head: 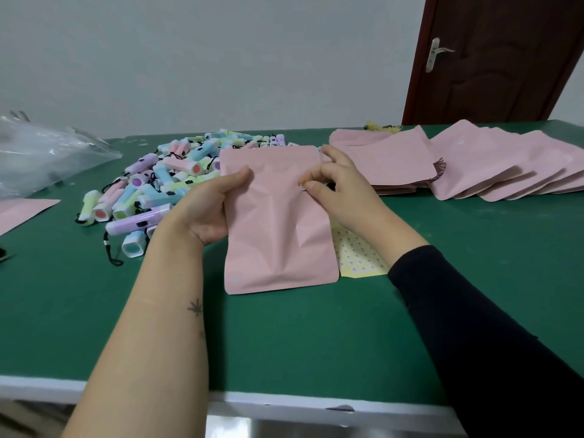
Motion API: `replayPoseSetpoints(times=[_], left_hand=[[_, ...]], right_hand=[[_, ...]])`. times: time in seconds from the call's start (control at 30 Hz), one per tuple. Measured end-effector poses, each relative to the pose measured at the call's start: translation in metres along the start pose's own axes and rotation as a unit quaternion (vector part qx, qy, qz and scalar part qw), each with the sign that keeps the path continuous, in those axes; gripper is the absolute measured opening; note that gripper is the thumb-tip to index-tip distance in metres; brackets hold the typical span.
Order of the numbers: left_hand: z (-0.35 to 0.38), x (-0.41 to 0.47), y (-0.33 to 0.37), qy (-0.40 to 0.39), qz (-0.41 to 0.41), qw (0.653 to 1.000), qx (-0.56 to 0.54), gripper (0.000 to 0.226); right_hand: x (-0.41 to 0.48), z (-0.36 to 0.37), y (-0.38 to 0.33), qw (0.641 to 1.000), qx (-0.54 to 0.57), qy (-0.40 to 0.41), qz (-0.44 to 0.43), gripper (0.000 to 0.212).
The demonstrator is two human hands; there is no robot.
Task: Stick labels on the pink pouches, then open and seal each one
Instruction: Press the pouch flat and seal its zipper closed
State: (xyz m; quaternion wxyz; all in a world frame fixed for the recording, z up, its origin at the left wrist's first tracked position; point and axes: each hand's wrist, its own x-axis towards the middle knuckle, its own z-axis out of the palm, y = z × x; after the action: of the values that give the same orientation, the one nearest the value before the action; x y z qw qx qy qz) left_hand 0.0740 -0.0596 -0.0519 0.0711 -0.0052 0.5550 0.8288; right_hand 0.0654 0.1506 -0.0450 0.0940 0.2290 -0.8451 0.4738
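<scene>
Labelling a pouch point(278, 222) at frame centre.
Left hand point(211, 210) grips its left edge; right hand point(335, 184) pinches what seems a label point(302, 185) at its upper right.

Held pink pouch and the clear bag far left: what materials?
Pink pouch: looks like matte plastic or foil-laminate film, can't tell which; soft creases and dents, no gloss. Clear bag: thin glossy transparent plastic film, crinkled, with glare streaks.
</scene>
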Motion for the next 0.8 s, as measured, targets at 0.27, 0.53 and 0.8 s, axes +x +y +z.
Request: replayPoseSetpoints(times=[0.27, 0.53, 0.8], left_hand=[[0.003, -0.002, 0.001, -0.005, -0.001, 1.0, 0.003, 0.021], [0.007, -0.003, 0.001, -0.005, 0.005, 1.0, -0.002, 0.023], [0.007, -0.003, 0.0, -0.016, 0.014, 1.0, 0.007, 0.023]], right_hand=[[-0.002, 0.002, -0.003, 0.999, -0.042, -0.013, -0.008, 0.018], [-0.003, 0.006, -0.002, 0.999, -0.006, 0.033, -0.021, 0.013], [-0.003, 0.012, -0.002, 0.997, 0.004, 0.067, -0.026, 0.018]])
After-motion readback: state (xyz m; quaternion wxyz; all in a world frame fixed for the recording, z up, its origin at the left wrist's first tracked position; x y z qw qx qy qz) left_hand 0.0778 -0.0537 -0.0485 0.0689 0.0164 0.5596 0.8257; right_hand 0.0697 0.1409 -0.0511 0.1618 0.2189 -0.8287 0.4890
